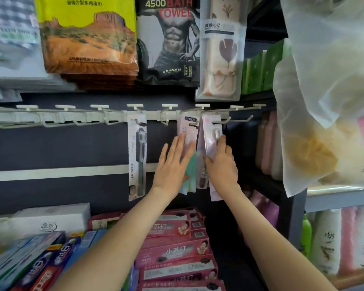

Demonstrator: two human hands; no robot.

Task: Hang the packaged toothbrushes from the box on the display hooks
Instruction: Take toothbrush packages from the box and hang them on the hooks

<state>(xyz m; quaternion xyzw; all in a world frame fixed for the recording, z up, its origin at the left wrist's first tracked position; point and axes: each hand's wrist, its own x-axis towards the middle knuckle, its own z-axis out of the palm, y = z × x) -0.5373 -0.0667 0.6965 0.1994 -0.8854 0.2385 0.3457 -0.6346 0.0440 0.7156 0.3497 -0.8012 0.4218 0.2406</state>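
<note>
Toothpaste boxes (40, 267) lie closest, low down under the white rail (82, 117), blue ones on the left and pink ones (174, 250) next to them. Both bare arms reach up over them toward the rail.

Under the left half of the rail the hooks have nothing on them. Under the middle of the rail hangs a dark toothbrush pack (137, 156), all by itself, with no hand on it.

Next comes the left hand (172, 164), below the rail. Its fingers (178, 148) are straight and close together, and they press flat on a pale pack (187, 131) that hangs from the rail. It looks like this hand keeps that pack from swinging.

Just right of it, the right hand (221, 164) holds a pink toothbrush pack (211, 133). The thumb is on one edge and the curled fingers (222, 141) are on the other, so they pinch the pack between them. The top of the pack is up at a hook (219, 122) on the rail, and the pack leans a little.

So the step now is getting this pink pack onto its hook. I cannot tell if the hole is all the way on. Next, I think the pack needs a push back along the hook until it hangs straight, and then both hands can let go. The hook is thin, so the hole has to line up well.

Under the right end of the rail one more hook (248, 118) is bare. Right of the rail hangs a big see-through bag (324, 101). I cannot see the box of toothbrushes.
</note>
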